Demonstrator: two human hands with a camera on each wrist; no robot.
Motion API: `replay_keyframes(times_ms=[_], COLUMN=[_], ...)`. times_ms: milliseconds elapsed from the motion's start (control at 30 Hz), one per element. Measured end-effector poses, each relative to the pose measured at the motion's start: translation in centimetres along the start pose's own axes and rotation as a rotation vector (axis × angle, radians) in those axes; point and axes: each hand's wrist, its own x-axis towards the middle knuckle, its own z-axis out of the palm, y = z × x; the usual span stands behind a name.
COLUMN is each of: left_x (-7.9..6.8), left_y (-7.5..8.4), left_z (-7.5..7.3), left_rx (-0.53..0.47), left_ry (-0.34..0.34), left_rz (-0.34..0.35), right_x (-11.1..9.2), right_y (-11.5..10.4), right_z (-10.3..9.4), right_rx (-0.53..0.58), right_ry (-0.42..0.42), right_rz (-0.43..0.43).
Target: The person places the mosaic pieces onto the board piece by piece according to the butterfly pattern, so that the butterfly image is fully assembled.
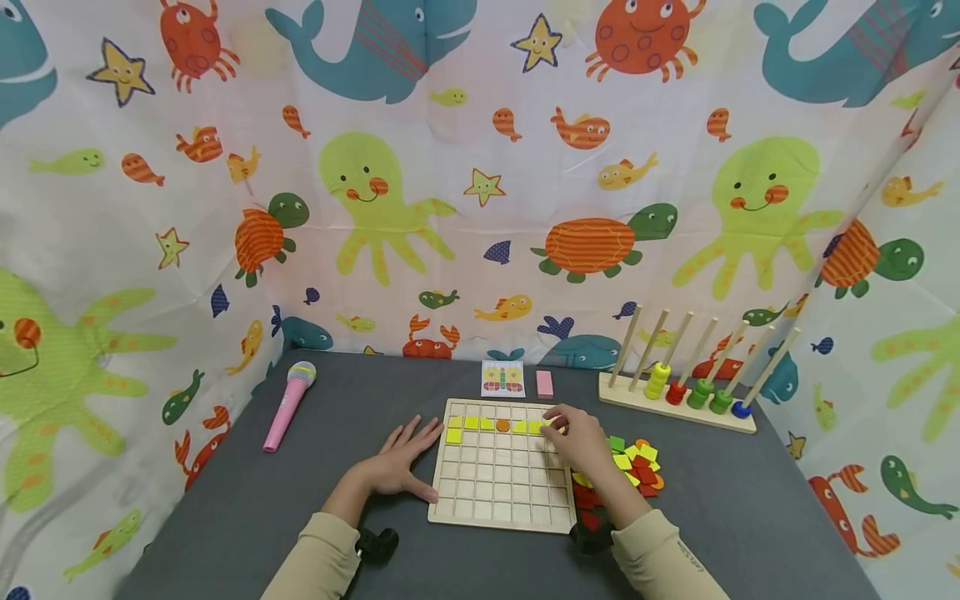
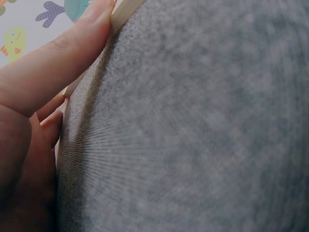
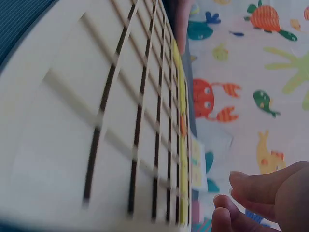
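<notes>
A wooden grid board [image 1: 495, 492] lies on the dark table. Along its second row from the back sit several yellow square tiles [image 1: 471, 423] with one orange round tile [image 1: 502, 426] among them; a further yellow square lies below the row's left end. My left hand [image 1: 395, 465] rests flat, fingers spread, its thumb [image 2: 63, 58] touching the board's left edge. Over the board's back right corner is my right hand [image 1: 579, 437], fingers loosely bent beside the row's last yellow tile. In the right wrist view a gap shows between thumb and fingers [image 3: 224, 205], with no tile visible there.
Loose red, yellow, green and orange pieces [image 1: 643, 467] lie right of the board, partly under my right forearm. Behind the board are a pattern card [image 1: 503, 379] and a pink block [image 1: 544, 384]. A bead rack [image 1: 675, 400] stands back right; a pink microphone [image 1: 288, 407] lies left.
</notes>
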Motion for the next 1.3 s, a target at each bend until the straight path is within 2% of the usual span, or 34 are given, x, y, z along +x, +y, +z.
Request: replay_keyframes(times_ms=[133, 300, 533, 867, 967, 1233, 1300], left_x=[0.1, -0.1, -0.2, 0.0, -0.1, 0.3, 0.1], left_y=[-0.4, 0.0, 0.6, 0.7, 0.9, -0.6, -0.4], left_z=[0.2, 0.0, -0.4, -0.4, -0.5, 0.1, -0.1], left_rx=[0.009, 0.006, 0.023, 0.015, 0.011, -0.004, -0.014], left_ry=[0.000, -0.011, -0.022, -0.032, -0.033, -0.015, -0.018], left_rz=[-0.003, -0.016, -0.021, 0.002, -0.011, 0.023, 0.013], right_x=[-0.1, -0.2, 0.2, 0.5, 0.5, 1.0, 1.1], right_y=[2.0, 3.9, 5.2, 6.1, 6.1, 5.3, 4.8], right_z=[-1.1, -2.1, -2.5, -2.2, -2.2, -2.2, -2.2], right_rx=[-0.002, -0.011, -0.114, -0.148, -0.144, -0.095, -0.094], right_ry=[0.006, -0.009, -0.082, -0.091, -0.090, -0.080, -0.072], right_rz=[0.027, 0.073, 0.102, 0.108, 0.118, 0.142, 0.124])
